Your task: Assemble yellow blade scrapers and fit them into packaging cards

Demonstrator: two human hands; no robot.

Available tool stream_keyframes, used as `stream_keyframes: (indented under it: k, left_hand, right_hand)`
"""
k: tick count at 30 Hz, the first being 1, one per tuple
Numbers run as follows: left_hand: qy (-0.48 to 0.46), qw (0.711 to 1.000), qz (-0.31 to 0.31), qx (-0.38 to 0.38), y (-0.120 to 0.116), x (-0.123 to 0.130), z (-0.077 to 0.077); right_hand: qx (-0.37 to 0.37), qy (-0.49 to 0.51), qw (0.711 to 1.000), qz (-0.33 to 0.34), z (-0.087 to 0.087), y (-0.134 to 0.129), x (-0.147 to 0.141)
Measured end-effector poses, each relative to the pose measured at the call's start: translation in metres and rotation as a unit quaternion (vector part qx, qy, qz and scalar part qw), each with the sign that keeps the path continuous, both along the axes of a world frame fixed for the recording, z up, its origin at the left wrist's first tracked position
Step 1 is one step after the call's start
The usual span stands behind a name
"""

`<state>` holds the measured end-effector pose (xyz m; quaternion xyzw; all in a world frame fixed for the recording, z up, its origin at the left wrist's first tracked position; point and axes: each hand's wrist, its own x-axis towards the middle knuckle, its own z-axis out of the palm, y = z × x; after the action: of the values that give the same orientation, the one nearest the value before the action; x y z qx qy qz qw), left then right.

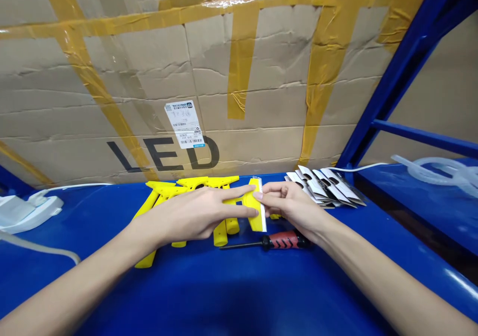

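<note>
Between both hands is a yellow plastic piece [255, 220] with a white strip along its right edge. My left hand [197, 214] reaches from the left, its fingers stretched over the piece and touching its face. At the piece's right edge my right hand [289, 204] pinches it between thumb and fingers. Several yellow T-shaped handles [147, 261] lie behind and below my left hand. A screwdriver [286, 240] with a red and black grip lies just in front of my right hand, its shaft pointing left.
Several folded white cards [328, 186] lie on the blue table [209, 296] at the back right. A large taped cardboard box [149, 87] stands behind. White plastic equipment [32, 214] is at the left, clear tubing [440, 174] at the right, beside a blue metal frame [392, 77].
</note>
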<state>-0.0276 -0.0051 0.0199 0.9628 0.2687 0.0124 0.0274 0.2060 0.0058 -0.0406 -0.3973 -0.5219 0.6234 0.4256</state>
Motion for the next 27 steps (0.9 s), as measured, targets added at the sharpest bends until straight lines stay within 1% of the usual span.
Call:
stream_keyframes:
  k: [3,7,9,10,11,12,13,15,16,17,18,19,21,23,25,27]
  left_hand:
    - [-0.032,0.999,-0.007,-0.021,0.000,-0.001,-0.005]
    - [-0.103,0.992,-0.005,-0.066,0.003,-0.001,-0.010]
    - [-0.155,0.983,0.014,-0.097,0.004,-0.001,-0.013]
    - [-0.191,0.973,0.036,-0.127,0.004,-0.001,-0.014]
    - [-0.234,0.954,0.063,-0.175,0.004,-0.002,-0.016]
    - [-0.281,0.924,0.091,-0.243,0.005,-0.004,-0.018]
    - [-0.328,0.879,0.114,-0.325,0.006,-0.005,-0.021]
    - [-0.406,0.761,0.136,-0.487,0.007,-0.009,-0.027]
    - [-0.436,0.708,0.142,-0.537,0.008,-0.011,-0.030]
    - [-0.460,0.665,0.149,-0.569,0.009,-0.012,-0.032]
    - [-0.479,0.634,0.156,-0.587,0.009,-0.013,-0.034]
    - [-0.489,0.613,0.162,-0.599,0.010,-0.013,-0.035]
    - [-0.490,0.592,0.167,-0.617,0.011,-0.015,-0.036]
    - [-0.475,0.589,0.163,-0.633,0.012,-0.016,-0.035]
    - [-0.466,0.591,0.160,-0.639,0.013,-0.017,-0.035]
    - [-0.465,0.593,0.159,-0.638,0.014,-0.019,-0.034]
  right_hand:
    - [-0.010,0.003,1.000,0.003,-0.002,0.000,-0.001]
    - [-0.022,0.012,1.000,-0.009,-0.002,0.002,0.000]
    - [-0.034,0.016,0.999,-0.032,0.000,0.005,0.005]
    - [-0.031,0.007,0.998,-0.049,0.002,0.006,0.008]
    - [-0.015,-0.017,0.998,-0.067,0.003,0.008,0.012]
    - [0.014,-0.056,0.995,-0.083,0.004,0.010,0.015]
    - [0.055,-0.107,0.989,-0.091,0.004,0.011,0.019]
    - [0.149,-0.213,0.962,-0.086,0.004,0.013,0.025]
    - [0.193,-0.261,0.943,-0.078,0.004,0.013,0.026]
    - [0.230,-0.303,0.922,-0.068,0.003,0.012,0.027]
    - [0.260,-0.338,0.903,-0.055,0.003,0.010,0.027]
    - [0.283,-0.368,0.885,-0.039,0.003,0.009,0.026]
    - [0.319,-0.415,0.852,-0.006,0.002,0.005,0.022]
    - [0.349,-0.446,0.824,0.021,-0.001,0.002,0.016]
    - [0.375,-0.467,0.800,0.034,-0.004,-0.001,0.011]
    - [0.383,-0.475,0.791,0.046,-0.008,-0.002,0.007]
